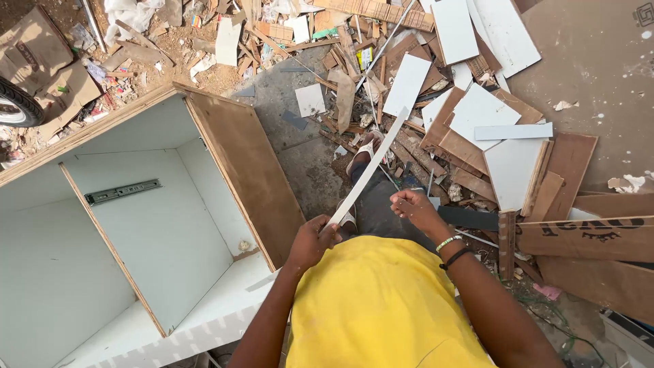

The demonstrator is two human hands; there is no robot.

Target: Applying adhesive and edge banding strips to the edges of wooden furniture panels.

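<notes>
**One white edge strip, held at its near end**

We see our left hand point(315, 240) closed around the near end of a long white edge strip point(368, 167), fingers curled and pressed on it. Our right hand point(413, 206) sits just beside the strip with fingertips drawn together; we cannot tell whether they pinch the strip or something too small to make out. The strip rises away from us over the scrap pile point(422, 88), its far end free.

We judge it light, thin and springy: it looks likely to sag or whip if held at one end only, and to kink if bent sharply. Holding it near the end and again further along should steady it.

Counting: one strip, two hands, one open cabinet carcass point(225, 150) at left with one drawer slide point(122, 191) inside, and offcuts too many to count.
</notes>
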